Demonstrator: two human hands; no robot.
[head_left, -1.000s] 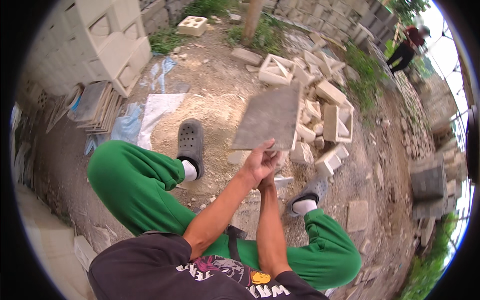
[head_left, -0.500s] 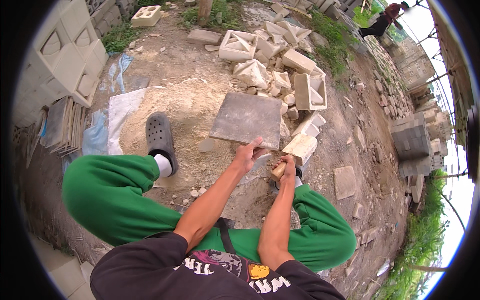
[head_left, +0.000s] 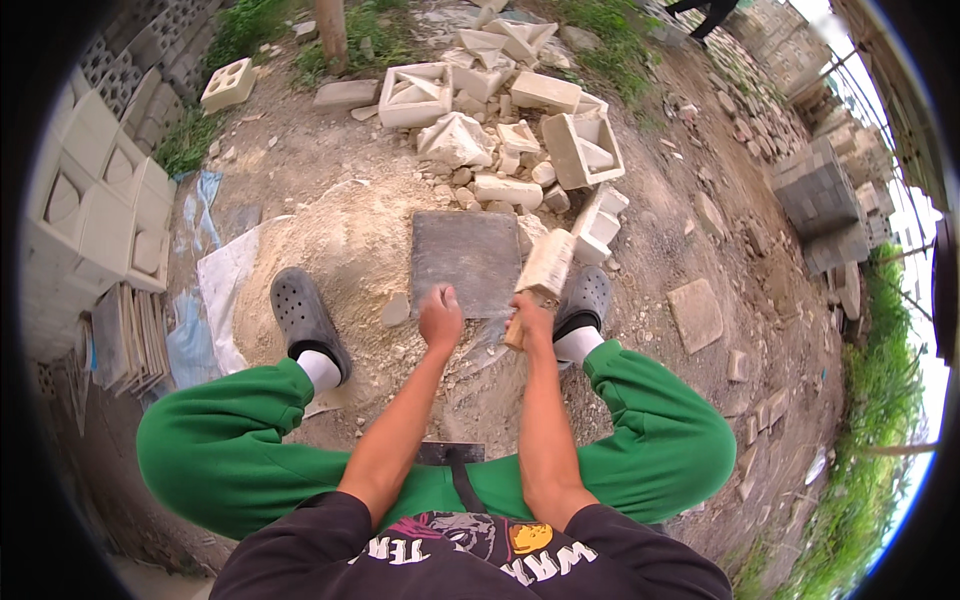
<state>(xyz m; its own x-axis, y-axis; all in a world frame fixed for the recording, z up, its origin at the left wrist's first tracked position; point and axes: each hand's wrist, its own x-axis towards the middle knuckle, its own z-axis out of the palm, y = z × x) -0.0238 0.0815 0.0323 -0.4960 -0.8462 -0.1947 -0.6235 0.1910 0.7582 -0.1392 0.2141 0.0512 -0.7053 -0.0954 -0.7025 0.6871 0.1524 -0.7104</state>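
A square dark grey board [head_left: 466,258] lies low, about level, in front of the pale crumbly heap between my feet. Over its near left edge is my left hand [head_left: 441,317], fingers curled and slightly blurred; I cannot tell whether it touches or grips the board. My right hand [head_left: 532,322] is closed round the short handle of a wooden mallet [head_left: 549,262]. The mallet's pale, blocky head points away from me, just right of the board and beside my right clog [head_left: 583,296].
Pale granular material [head_left: 305,250] is heaped on a white sheet [head_left: 222,290] at the left. Broken pale blocks [head_left: 452,140] lie beyond the board. Thin boards [head_left: 130,340] stack by pale moulded blocks [head_left: 110,210] at far left. A flat slab [head_left: 695,316] lies right. A person's legs [head_left: 710,18] show far off.
The board has moved left and lower, turning square to me. Both hands have shifted left, the right still with the mallet. My view has turned slightly rightward.
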